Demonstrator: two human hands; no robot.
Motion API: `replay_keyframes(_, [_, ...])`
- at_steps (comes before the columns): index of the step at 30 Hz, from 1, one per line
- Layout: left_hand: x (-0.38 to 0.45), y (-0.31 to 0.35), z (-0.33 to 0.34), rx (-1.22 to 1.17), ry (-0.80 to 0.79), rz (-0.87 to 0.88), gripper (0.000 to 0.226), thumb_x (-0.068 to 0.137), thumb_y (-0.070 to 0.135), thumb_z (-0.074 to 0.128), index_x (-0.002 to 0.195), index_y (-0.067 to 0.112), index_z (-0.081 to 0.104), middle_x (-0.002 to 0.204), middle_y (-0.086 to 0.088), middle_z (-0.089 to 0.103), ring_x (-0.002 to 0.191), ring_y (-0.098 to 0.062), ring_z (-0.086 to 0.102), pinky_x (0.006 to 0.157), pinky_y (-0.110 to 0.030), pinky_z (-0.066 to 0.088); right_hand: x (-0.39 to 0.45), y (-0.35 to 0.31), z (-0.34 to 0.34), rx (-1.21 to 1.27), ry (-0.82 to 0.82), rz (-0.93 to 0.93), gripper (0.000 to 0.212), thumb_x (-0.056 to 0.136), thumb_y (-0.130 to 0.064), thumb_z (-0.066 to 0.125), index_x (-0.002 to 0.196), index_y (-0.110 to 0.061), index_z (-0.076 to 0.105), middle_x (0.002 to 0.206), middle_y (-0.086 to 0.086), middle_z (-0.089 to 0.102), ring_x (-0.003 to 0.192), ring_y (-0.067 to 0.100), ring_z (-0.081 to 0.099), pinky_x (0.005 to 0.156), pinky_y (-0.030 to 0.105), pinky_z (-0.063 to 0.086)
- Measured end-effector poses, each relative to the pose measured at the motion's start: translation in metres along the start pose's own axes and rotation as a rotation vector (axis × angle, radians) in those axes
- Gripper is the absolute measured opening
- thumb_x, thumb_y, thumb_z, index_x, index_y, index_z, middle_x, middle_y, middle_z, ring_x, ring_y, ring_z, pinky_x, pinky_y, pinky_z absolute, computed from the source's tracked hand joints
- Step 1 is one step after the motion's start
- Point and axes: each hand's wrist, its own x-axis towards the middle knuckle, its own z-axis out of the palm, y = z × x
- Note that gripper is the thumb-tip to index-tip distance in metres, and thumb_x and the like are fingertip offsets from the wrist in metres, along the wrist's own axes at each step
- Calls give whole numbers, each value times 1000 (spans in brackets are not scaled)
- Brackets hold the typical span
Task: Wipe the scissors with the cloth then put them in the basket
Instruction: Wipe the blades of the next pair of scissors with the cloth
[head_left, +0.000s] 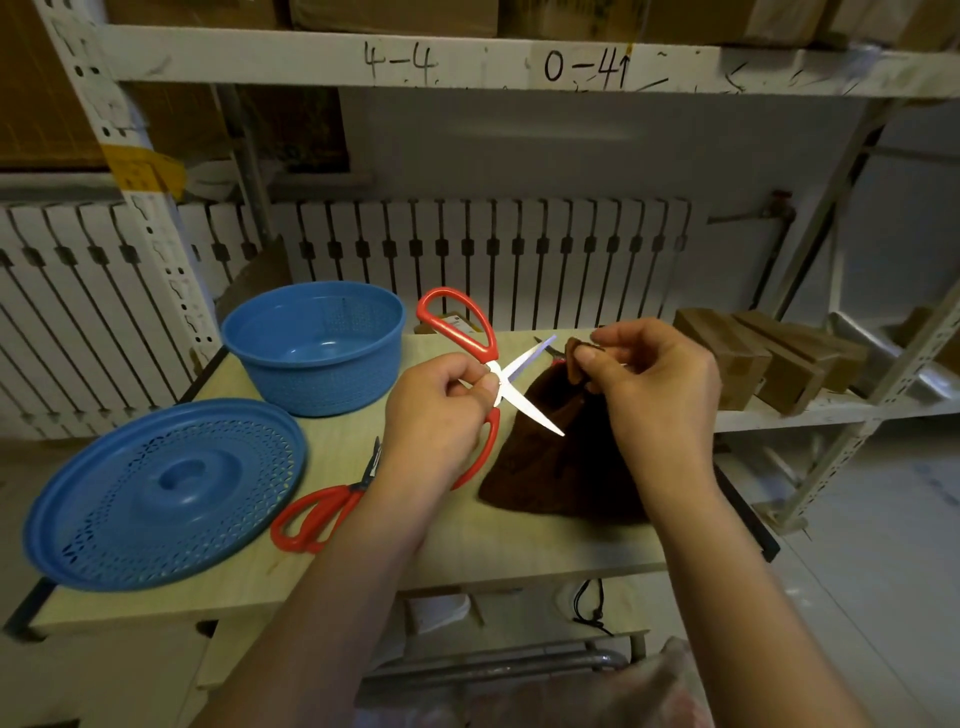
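Scissors with red plastic handles (492, 370), blades spread wide, sit pinched at the pivot in my left hand (441, 410), upper blade pointing right toward the dark brown cloth (561, 467) my right hand (657, 384) pinches up.

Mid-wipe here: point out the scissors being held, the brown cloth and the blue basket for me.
held scissors (537, 417), head view, on the lower white blade.
brown cloth (566, 467), head view, on its hanging middle.
blue basket (317, 387), head view, on the outer front wall.

Red-handled scissors (470, 358), dark brown cloth (561, 467), blue perforated basket (317, 348), blue lid (161, 493)
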Motion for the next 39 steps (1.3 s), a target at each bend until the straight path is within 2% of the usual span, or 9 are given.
replay_keyframes(5, [0, 1, 5, 33, 23, -1, 14, 92, 19, 61, 80, 22, 67, 63, 3, 53, 61, -15, 47, 63, -32, 41, -15, -10, 15, -163, -60, -147, 15, 85, -19, 70, 80, -31, 64, 83, -15, 61, 80, 0, 58, 71, 15, 46])
replay_keyframes(11, [-6, 1, 7, 138, 58, 73, 15, 92, 23, 61, 77, 22, 65, 58, 2, 50, 58, -15, 45, 58, -34, 42, -20, -5, 30, -255, -42, -259, 4, 84, -17, 72, 84, -20, 71, 85, -9, 58, 81, 9, 56, 74, 22, 46])
replay_keyframes(15, [-8, 0, 7, 138, 63, 65, 16, 92, 21, 61, 76, 22, 66, 55, 5, 46, 55, -14, 43, 56, -31, 38, -13, -3, 26, -255, -2, -216, 7, 87, -16, 69, 88, -21, 73, 87, -11, 61, 80, 2, 53, 74, 10, 43])
replay_keyframes(19, [-5, 2, 5, 162, 84, 54, 17, 92, 24, 61, 76, 21, 65, 57, 2, 47, 56, -15, 43, 59, -33, 41, -20, -4, 28, -321, -101, -337, 12, 87, -10, 68, 92, -17, 76, 91, -6, 67, 83, 6, 56, 72, 2, 34])
replay_keyframes(22, [-6, 5, 6, 181, 78, 64, 17, 92, 24, 60, 76, 21, 65, 59, 1, 48, 58, -16, 44, 59, -35, 43, -12, -4, 24, -331, -64, -308, 15, 89, -10, 66, 95, -19, 76, 94, -5, 69, 88, 7, 59, 77, 5, 37])
replay_keyframes(26, [-4, 7, 7, 228, 86, 58, 17, 93, 23, 60, 77, 22, 65, 58, 5, 48, 59, -14, 45, 59, -32, 42, -15, -4, 26, -428, -33, -378, 13, 87, -14, 68, 92, -23, 76, 89, -7, 69, 91, 11, 57, 85, 26, 43])
replay_keyframes(30, [-4, 7, 7, 233, 85, 52, 16, 93, 23, 59, 78, 23, 65, 59, 5, 49, 60, -14, 47, 62, -35, 45, -15, -2, 25, -464, 5, -415, 12, 87, -16, 68, 88, -26, 75, 85, -9, 69, 91, 10, 49, 79, 24, 19])
replay_keyframes(35, [-3, 8, 6, 244, 90, 56, 16, 93, 24, 59, 79, 22, 66, 60, 6, 50, 60, -12, 47, 63, -34, 46, -19, 0, 33, -450, -12, -499, 13, 80, -8, 73, 83, -20, 75, 79, -4, 69, 87, 17, 54, 79, 28, 25])
replay_keyframes(39, [-5, 7, 6, 271, 91, 64, 16, 93, 23, 58, 79, 23, 65, 62, 5, 51, 62, -13, 48, 65, -37, 49, -8, 4, 28, -430, 15, -447, 12, 85, -10, 69, 86, -20, 75, 82, -4, 69, 90, 10, 48, 82, 24, 21])
